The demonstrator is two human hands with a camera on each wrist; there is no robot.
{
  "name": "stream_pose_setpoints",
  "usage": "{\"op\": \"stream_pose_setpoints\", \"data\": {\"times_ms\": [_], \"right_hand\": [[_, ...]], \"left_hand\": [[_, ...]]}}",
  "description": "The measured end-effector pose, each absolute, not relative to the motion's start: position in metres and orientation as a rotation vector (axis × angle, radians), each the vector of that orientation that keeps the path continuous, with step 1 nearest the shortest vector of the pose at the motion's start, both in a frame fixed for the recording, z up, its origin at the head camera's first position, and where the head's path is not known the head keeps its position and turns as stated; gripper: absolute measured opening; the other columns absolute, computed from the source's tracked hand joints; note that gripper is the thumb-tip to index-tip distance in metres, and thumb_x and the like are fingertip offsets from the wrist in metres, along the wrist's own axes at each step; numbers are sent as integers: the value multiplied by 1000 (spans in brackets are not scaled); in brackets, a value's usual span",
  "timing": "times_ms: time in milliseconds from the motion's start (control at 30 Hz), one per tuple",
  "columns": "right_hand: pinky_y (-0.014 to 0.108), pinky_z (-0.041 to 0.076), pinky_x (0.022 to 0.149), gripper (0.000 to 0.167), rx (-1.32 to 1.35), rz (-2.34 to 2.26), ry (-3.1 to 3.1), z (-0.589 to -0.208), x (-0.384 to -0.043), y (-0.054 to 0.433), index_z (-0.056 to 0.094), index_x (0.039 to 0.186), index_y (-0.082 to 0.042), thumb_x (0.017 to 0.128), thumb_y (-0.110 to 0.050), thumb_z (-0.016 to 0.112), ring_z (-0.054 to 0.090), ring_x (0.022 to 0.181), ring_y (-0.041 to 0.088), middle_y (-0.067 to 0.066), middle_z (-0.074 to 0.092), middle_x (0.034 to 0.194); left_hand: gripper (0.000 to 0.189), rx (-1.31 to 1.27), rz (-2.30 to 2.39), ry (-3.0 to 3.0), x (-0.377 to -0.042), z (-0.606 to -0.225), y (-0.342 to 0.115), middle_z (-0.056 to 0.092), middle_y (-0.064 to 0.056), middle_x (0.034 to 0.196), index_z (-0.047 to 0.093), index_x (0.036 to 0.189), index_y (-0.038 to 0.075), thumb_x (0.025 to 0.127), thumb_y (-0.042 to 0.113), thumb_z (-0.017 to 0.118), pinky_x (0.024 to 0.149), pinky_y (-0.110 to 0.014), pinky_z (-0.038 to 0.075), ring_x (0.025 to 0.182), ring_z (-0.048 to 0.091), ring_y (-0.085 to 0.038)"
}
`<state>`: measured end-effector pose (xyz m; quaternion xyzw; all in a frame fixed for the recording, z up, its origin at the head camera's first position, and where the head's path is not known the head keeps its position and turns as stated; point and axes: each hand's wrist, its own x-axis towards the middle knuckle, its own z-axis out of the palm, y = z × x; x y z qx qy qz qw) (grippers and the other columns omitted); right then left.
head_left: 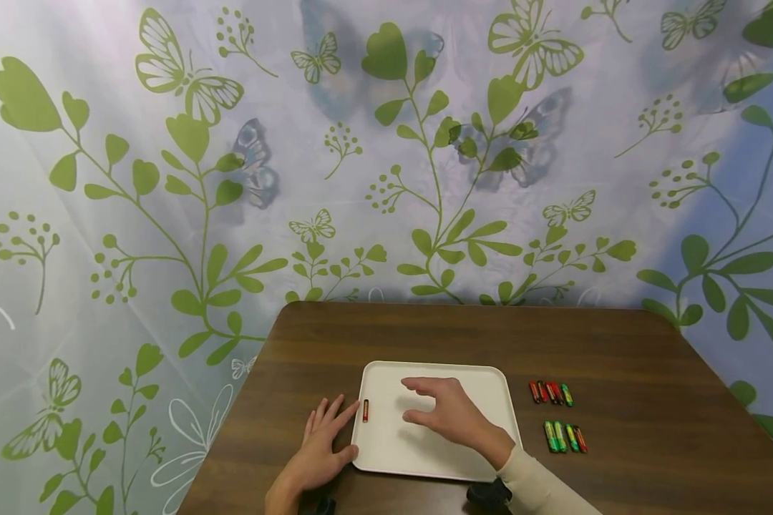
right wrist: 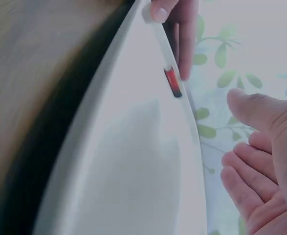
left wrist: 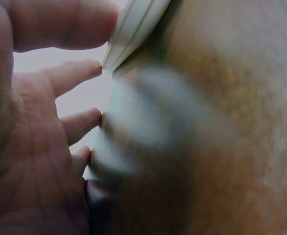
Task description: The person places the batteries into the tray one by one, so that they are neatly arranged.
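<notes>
A white rectangular tray (head_left: 386,454) lies on the table. One red battery with a dark end (head_left: 365,410) lies on it, close to the left rim; the right wrist view also shows this battery (right wrist: 173,82). My left hand (head_left: 317,450) is at the tray's left edge, fingers spread and fairly straight, with thumb and fingertips at the rim. Over the middle of the tray hovers my right hand (head_left: 456,416), its thumb and fingers apart and nothing between them. In the right wrist view its palm (right wrist: 268,215) shows nothing held.
Right of the tray, on the brown wooden table (head_left: 618,357), lie two rows of batteries. The back row (head_left: 551,393) is mostly red with a green one at its right end; the front row (head_left: 560,436) is mostly green. A butterfly-and-leaf patterned curtain (head_left: 361,179) hangs behind the table.
</notes>
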<state>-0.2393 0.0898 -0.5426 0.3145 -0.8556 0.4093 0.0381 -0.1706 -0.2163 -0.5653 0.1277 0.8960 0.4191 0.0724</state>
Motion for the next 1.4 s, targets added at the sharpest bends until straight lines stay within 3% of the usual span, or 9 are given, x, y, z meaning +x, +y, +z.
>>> {"op": "stream_pose_setpoints", "data": {"times_ms": [900,1033,1133,1233,1400], "right_hand": [[36,67,91,54,741,1030,-2585,-531,-209,234,79,133,-14,86,-36,94,83,107,26,-1,81,130],[28,66,89,54,737,981,-2573,-531,-203,256,79,133,-19,83,-32,96,82,108,23,-1,82,128],[14,59,90,57,735,908,-2562,-531,-198,274,79,132,-22,80,-28,99,82,107,17,-3,82,127],[7,53,91,59,717,863,-2568,-532,-194,291,79,132,-26,77,-28,100,80,108,11,-5,82,126],[22,62,85,60,644,840,-2658,-528,-187,316,78,135,-29,79,-35,99,74,114,0,-6,82,127]], "left_hand": [[79,388,1265,2679,-170,-567,-216,23,-28,179,48,167,17,93,16,77,128,-76,-10,166,-1,-59],[79,385,1276,2676,-170,-566,-216,23,-28,179,49,167,16,93,15,77,128,-75,-10,166,-2,-58],[79,382,1276,2673,-170,-566,-216,23,-28,179,49,166,16,93,15,77,128,-75,-10,166,-1,-58],[79,382,1269,2673,-170,-566,-215,23,-28,179,48,167,16,93,15,77,129,-75,-9,166,-1,-58],[79,374,1264,2683,-170,-564,-214,24,-27,179,48,167,15,93,15,77,129,-75,-9,167,-1,-57]]}}
